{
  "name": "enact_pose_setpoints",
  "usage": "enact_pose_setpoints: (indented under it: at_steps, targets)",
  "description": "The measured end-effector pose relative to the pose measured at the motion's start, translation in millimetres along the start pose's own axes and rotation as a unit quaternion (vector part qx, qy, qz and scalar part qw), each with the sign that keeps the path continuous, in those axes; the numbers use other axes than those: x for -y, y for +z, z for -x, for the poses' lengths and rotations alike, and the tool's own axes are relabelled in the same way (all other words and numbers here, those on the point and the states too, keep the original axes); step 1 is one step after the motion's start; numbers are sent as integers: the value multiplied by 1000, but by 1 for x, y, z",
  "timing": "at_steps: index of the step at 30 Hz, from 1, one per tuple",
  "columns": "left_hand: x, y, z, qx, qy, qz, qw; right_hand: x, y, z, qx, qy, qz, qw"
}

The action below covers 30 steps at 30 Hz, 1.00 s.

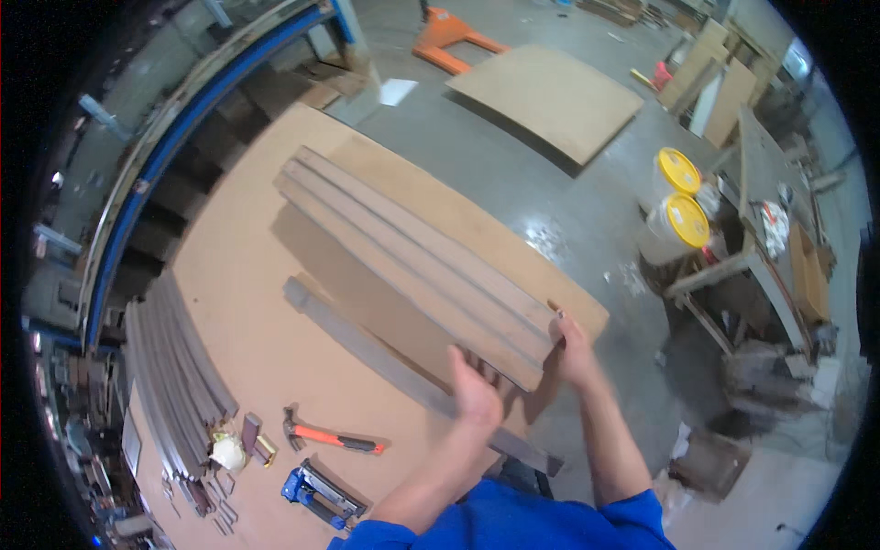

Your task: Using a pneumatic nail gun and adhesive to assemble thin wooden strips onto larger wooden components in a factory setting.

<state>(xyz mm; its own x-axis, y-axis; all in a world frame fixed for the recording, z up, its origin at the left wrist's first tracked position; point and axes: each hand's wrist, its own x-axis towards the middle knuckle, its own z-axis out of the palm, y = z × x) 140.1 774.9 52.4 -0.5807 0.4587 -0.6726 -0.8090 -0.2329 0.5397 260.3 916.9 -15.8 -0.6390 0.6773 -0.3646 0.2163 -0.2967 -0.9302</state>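
Note:
A bundle of long wooden slats point(417, 261) with grey edges lies side by side, slanting across the table from far left to near right. My left hand point(478, 392) is at the near end on its left edge, the thumb up and the fingers curled partly under the wood. On the opposite edge of the same end, my right hand point(575, 350) grips, its fingers partly hidden. Below the bundle, a single long grey strip point(367, 353) rests on the table and passes beneath my left forearm.
The tan tabletop point(247, 229) carries a stack of curved grey strips point(174, 376), an orange-handled claw hammer point(330, 435) and a blue nail gun point(321, 495). Yellow-lidded buckets point(674, 227) stand on the floor at right. Beyond are a large board point(550, 101) and an orange pallet jack point(449, 41).

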Motion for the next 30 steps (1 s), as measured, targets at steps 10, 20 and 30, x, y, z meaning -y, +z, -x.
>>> enact_pose_setpoints:
  at_steps: [10,20,30]
  targets:
    - [-264,-27,-194,-89,434,-492,749,16,93,71,-231,62,-340,909]
    - [-500,-8,-374,-131,349,-711,596,19,95,68,-250,133,-410,867]
    - [-543,-4,-417,48,25,-674,737,111,142,34,-407,249,-317,819]
